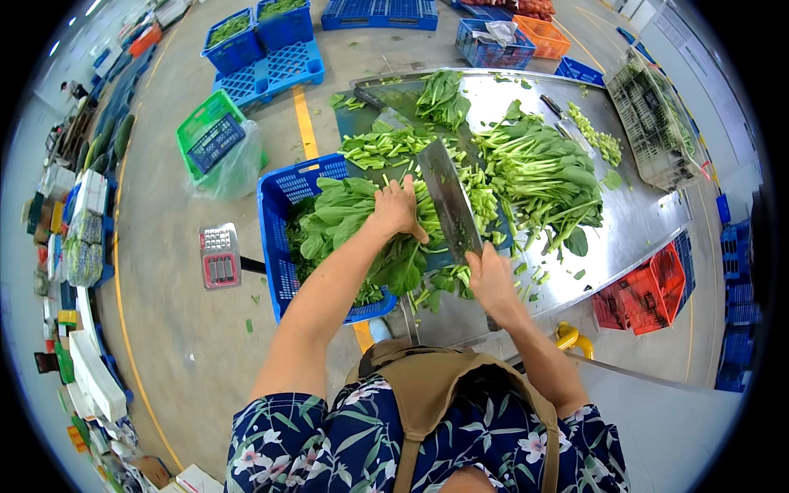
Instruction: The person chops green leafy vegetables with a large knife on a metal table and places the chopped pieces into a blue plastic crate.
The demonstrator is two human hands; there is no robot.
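My left hand presses down on a bunch of leafy greens, fingers spread over the stems. The leaves hang past the board's left edge, above a blue plastic crate. In my right hand is the handle of a cleaver; its broad, wet blade stands just right of the bunch, over cut stems. Whether the edge touches them I cannot tell. A green cutting board lies beneath, with chopped stem pieces on it. Right of the blade rests a large pile of uncut greens.
The stainless steel table also carries a second knife, a further blade and a grey crate. A digital scale display stands left of the blue crate. Red crates and a yellow pipe flank the table's front right.
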